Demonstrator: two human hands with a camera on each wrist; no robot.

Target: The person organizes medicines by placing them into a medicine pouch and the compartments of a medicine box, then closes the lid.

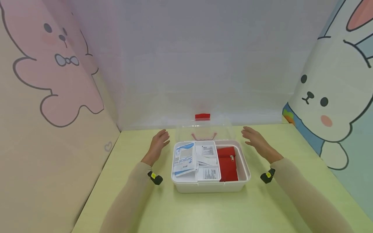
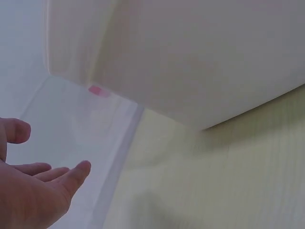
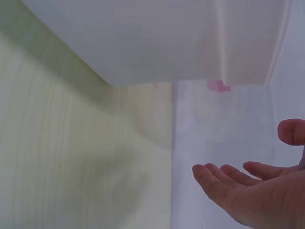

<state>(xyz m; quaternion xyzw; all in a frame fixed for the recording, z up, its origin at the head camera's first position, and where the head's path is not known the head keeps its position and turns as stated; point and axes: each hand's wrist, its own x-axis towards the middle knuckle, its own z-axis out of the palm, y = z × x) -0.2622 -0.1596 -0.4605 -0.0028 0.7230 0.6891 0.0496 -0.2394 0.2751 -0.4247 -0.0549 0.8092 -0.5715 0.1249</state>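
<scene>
A white plastic box [image 1: 209, 187] stands on the table with its clear lid [image 1: 227, 131] tipped back behind it. On the left, a white tray [image 1: 186, 179] inside the box carries a packet marked "Surgical" [image 1: 185, 160] and several small white packets [image 1: 208, 173]. A red zippered pouch [image 1: 228, 168] lies at the right of the box. My left hand [image 1: 157, 145] is beside the box's left back corner, apart from it, fingers relaxed and holding nothing. Off the right back corner, my right hand [image 1: 257, 144] also holds nothing, its fingers loosely extended.
The pale yellow table [image 1: 204, 213] meets a white back wall [image 1: 201, 71]. A pink cartoon figure [image 1: 64, 81] decorates the left panel, and a white rabbit [image 1: 335, 97] the right. A red latch [image 1: 202, 116] sits on the lid's far edge, and a red handle [image 1: 204, 138] shows through.
</scene>
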